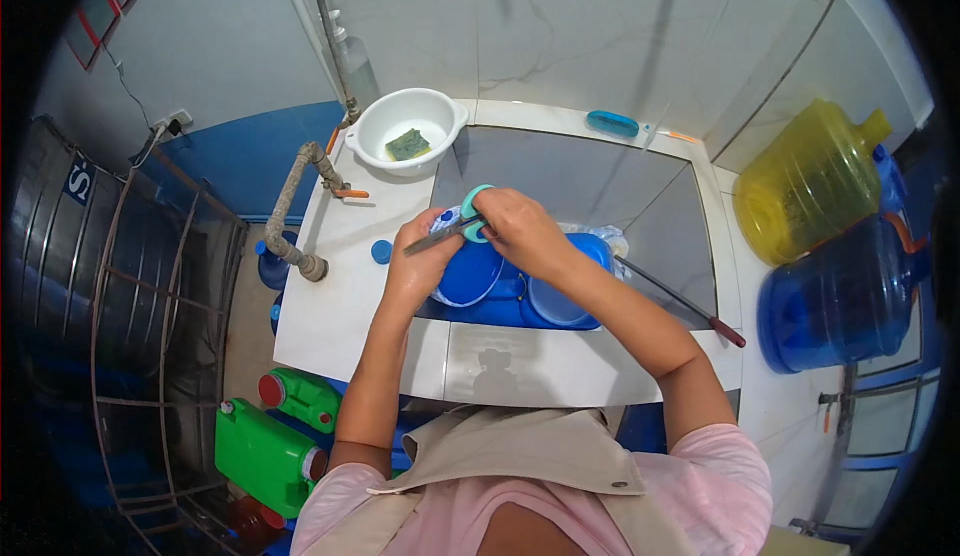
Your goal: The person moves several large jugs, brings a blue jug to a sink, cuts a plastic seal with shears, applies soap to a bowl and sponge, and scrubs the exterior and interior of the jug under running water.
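My right hand point(521, 230) grips scissors point(474, 215) with turquoise handles, their blades pointing left across my left hand point(421, 260). The left hand is at the rim of a blue container point(469, 275), by crumpled clear plastic with a blue spot; whether it pinches the plastic or the container is hidden. Beside it, under my right forearm, stands a second blue container point(562, 301), also with clear plastic at its far side. Both are in the grey tiled basin point(577, 173). On the white counter left of my left hand lies a round blue cap point(381, 251).
A white plastic basin point(409, 98) holds a sponge point(407, 145). A pipe faucet point(289, 211) rises at left. A blue brush point(613, 124) lies on the back ledge. A rod with a dark red handle point(727, 332) crosses the right rim. Large yellow point(810, 181) and blue point(832, 293) bottles lie at right.
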Demonstrator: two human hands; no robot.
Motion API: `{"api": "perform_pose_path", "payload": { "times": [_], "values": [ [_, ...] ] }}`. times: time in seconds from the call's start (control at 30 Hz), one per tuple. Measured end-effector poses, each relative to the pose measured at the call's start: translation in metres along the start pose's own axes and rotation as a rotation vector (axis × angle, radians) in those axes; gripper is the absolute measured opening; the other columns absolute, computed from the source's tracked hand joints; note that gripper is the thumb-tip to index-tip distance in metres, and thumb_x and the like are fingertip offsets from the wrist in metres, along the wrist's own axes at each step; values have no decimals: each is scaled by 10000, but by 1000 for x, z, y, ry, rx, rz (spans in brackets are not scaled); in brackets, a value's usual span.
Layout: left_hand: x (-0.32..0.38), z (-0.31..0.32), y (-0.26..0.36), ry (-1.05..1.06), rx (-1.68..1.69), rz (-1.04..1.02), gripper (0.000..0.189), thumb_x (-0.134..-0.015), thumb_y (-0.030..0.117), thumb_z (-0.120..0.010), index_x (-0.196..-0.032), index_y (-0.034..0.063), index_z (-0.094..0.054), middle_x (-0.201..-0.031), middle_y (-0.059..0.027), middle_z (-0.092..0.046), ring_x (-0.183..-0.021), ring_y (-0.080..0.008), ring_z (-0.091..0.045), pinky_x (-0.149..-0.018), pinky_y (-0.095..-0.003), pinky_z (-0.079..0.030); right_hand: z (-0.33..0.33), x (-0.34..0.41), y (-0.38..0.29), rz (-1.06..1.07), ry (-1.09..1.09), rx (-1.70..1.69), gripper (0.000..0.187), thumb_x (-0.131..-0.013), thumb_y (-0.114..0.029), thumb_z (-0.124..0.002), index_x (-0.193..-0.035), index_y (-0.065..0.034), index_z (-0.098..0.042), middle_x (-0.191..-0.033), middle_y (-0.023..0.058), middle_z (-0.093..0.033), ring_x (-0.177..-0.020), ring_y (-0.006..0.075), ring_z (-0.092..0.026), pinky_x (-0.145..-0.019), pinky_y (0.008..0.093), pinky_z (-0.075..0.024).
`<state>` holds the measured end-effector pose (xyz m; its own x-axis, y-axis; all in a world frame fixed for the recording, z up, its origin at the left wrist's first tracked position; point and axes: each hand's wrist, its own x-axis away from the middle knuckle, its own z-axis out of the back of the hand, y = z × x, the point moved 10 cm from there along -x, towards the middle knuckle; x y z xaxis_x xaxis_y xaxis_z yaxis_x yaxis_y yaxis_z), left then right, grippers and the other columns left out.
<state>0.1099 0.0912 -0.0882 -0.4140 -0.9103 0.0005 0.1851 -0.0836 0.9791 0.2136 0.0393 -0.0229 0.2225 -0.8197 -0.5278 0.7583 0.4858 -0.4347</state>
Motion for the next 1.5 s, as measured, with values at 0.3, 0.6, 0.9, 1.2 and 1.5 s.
{"api": "perform_pose_path", "payload": {
  "times": [0.3,0.6,0.9,1.2,1.5],
  "values": [
    [-14,0,-14,-118,-45,-213,324,-774,100,-695,-1046,-17,-565,-836,-34,-607,-724,-67,-531,-648,-212,-427,35,2,139,-554,450,-90,192,-720,-57,-621,-885,-2,-539,-760,203,-603,-701,383,-585,-614,409,-462],
    [-21,73,-34,312,635,-302,513,-786,34,-660,-1229,24,-402,-1203,-125,-500,-1118,-194,-478,-965,-309,-374,15,93,311,-835,307,394,173,-755,-141,-592,-858,-6,-555,-818,242,-617,-790,437,-588,-684,506,-465],
    [21,154,-144,201,24,279,542,-884,274,-564,-1306,-18,-390,-1270,-183,-451,-1169,-262,-445,-967,-361,-362,-91,-10,213,-331,-411,216,352,-778,-227,-609,-1024,13,-531,-805,238,-614,-759,413,-600,-674,481,-475],
    [-112,136,17,378,-463,-292,393,-846,212,-574,-1138,-47,-527,-1074,-209,-577,-963,-353,-577,-868,-399,-434,-235,-85,112,-60,-651,212,159,-756,-138,-580,-824,-9,-643,-825,224,-632,-767,363,-627,-680,449,-493],
    [-340,291,-31,477,-335,-109,671,-734,16,-448,-1371,-24,-240,-1366,-217,-353,-1275,-328,-341,-1027,-353,-298,-129,-217,148,-285,123,-249,256,-759,-178,-568,-909,28,-592,-802,192,-635,-763,313,-638,-719,373,-503]
  ]
}}
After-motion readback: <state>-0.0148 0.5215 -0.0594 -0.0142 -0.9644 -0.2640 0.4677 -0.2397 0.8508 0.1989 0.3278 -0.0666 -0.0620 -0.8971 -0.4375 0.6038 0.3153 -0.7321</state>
